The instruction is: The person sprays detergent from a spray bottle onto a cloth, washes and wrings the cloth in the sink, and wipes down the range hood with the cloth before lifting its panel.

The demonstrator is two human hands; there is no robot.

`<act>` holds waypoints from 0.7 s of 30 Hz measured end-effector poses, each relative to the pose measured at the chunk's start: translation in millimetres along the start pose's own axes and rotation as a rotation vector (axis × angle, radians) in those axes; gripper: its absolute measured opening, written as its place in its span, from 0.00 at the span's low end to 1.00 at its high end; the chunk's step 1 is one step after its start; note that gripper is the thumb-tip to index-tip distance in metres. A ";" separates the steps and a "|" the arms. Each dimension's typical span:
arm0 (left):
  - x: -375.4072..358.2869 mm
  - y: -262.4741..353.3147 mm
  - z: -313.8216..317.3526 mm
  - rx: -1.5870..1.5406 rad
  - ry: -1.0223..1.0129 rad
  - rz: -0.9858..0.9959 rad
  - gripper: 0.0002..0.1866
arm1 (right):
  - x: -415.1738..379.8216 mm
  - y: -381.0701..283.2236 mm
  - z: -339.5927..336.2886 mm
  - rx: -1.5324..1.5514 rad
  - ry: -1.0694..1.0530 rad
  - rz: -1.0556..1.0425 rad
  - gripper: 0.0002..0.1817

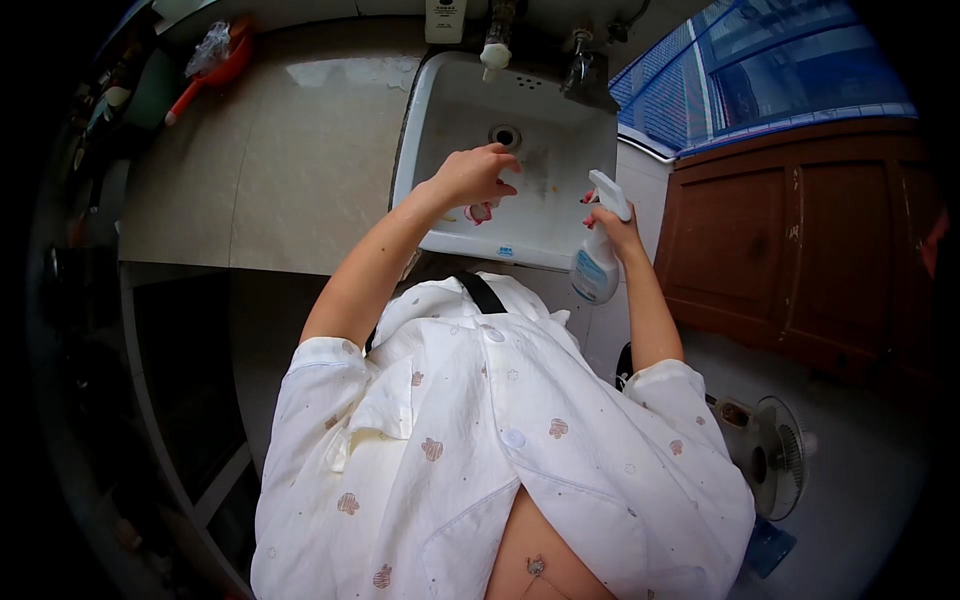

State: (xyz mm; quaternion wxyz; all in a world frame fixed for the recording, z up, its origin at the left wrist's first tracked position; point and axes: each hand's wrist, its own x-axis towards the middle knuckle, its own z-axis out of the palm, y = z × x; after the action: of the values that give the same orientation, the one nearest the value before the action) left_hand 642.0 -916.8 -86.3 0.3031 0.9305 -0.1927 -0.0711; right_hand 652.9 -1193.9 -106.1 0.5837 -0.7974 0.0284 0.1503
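My right hand (616, 226) grips a white spray bottle (595, 268) by its neck, just off the sink's right front corner. The bottle stands nearly upright, with its nozzle toward the sink. Over the white sink (520, 245) hangs my left hand (477, 177), fingers spread and curved, with nothing between them. Below that hand, a small pink and white item (480, 212) lies in the basin; its kind is not clear. The drain (505, 136) shows just beyond my left fingers. Dark smudges mark the basin floor.
Behind the sink are a tap (496, 52) and a second metal tap (578, 65). A white bottle (445, 20) stands at the back. On the tiled counter (300, 150), an orange dipper (215, 72) lies far left. Brown cabinet doors (790, 250) and a fan (775, 455) are to the right.
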 end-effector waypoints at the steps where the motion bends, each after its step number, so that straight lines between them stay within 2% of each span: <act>1: -0.1 0.4 -0.7 -0.001 0.000 0.000 0.16 | -1.0 -1.5 0.9 0.038 -0.037 -0.014 0.10; 4: -0.2 1.6 -1.9 -0.004 -0.004 -0.005 0.16 | -0.6 3.1 -0.7 -0.118 0.082 0.070 0.11; 8: 0.0 5.1 -2.9 -0.024 -0.013 -0.012 0.16 | -2.6 -8.9 -5.5 -0.016 0.044 0.116 0.12; 10: 1.3 10.4 -4.4 -0.043 -0.008 -0.015 0.16 | -8.4 -24.3 -12.2 0.054 -0.198 0.003 0.14; 14: 5.1 31.5 -15.7 -0.195 0.040 -0.010 0.18 | -22.8 -47.2 -14.2 0.238 -0.186 -0.147 0.16; 16: 6.7 49.9 -26.3 -0.296 0.051 -0.018 0.19 | -21.1 -48.9 -23.1 0.376 -0.238 -0.363 0.17; 17: 5.7 59.1 -32.4 -0.376 0.071 0.008 0.16 | -18.7 -50.1 -25.8 0.364 -0.226 -0.368 0.17; 19: 5.6 74.9 -38.3 -0.468 0.088 0.053 0.14 | -13.7 -53.9 -29.2 0.754 -0.367 -0.530 0.17; 20: 4.9 79.5 -40.1 -0.524 0.072 0.061 0.13 | -13.2 -58.9 -30.0 0.863 -0.438 -0.565 0.13; 21: 4.0 83.1 -42.4 -0.580 0.054 0.069 0.11 | -9.8 -60.2 -32.1 0.848 -0.423 -0.571 0.13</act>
State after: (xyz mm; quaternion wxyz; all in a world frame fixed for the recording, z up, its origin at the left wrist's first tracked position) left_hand 630.1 -957.4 -3.0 0.5636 0.7996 -0.1878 -0.0882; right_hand 663.4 -1206.3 -39.1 0.8642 -0.4209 -0.2489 0.1184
